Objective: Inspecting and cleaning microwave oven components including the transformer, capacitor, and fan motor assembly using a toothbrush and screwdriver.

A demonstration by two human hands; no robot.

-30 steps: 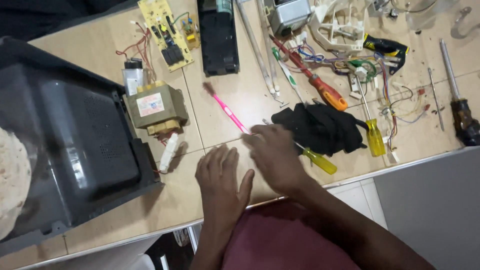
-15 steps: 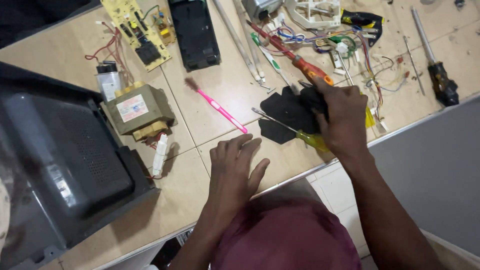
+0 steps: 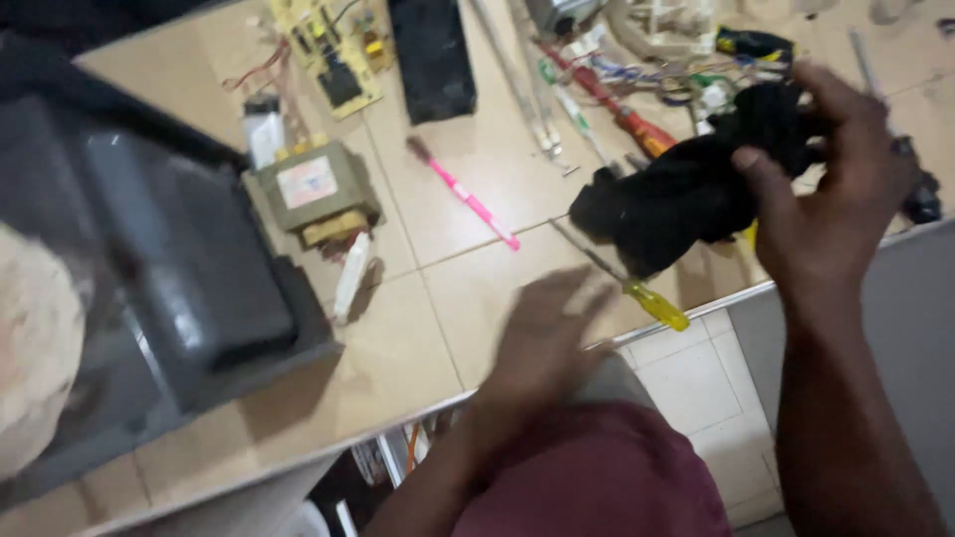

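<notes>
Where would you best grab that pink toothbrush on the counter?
Grip the pink toothbrush mid-handle, coming from above. It lies flat and diagonal on bare tile, bristles toward the far end, with free space along both long sides, so fingers should close across the thin handle.

labels: 1 | label (image 3: 306, 182): pale rectangle with reddish tint, on top of boxy transformer (image 3: 316, 194), table left-centre | packages, signs, screens: 0
</notes>
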